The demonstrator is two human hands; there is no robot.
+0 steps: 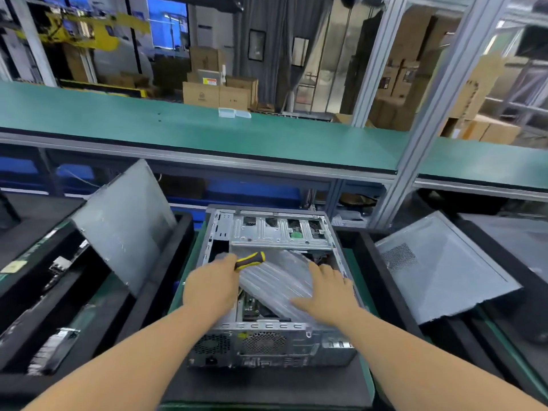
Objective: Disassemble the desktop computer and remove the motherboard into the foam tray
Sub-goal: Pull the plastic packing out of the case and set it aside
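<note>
An open desktop computer case (pixel 275 345) lies on its side on a black mat in front of me, rear panel toward me. A clear inflated air-cushion wrap (pixel 275 280) lies across its inside, and a strip of the green motherboard (pixel 252 305) shows beneath it. My left hand (pixel 212 287) grips a yellow-and-black screwdriver (pixel 250 260) over the case's left half. My right hand (pixel 326 289) lies flat with spread fingers on the wrap. A black foam tray (pixel 166 262) stands to the left.
A grey side panel (pixel 124 223) leans against the left foam tray. Another side panel (pixel 441 268) with a mesh vent rests tilted on a black tray at the right. A green conveyor shelf (pixel 207 134) runs behind, with aluminium posts (pixel 415 137).
</note>
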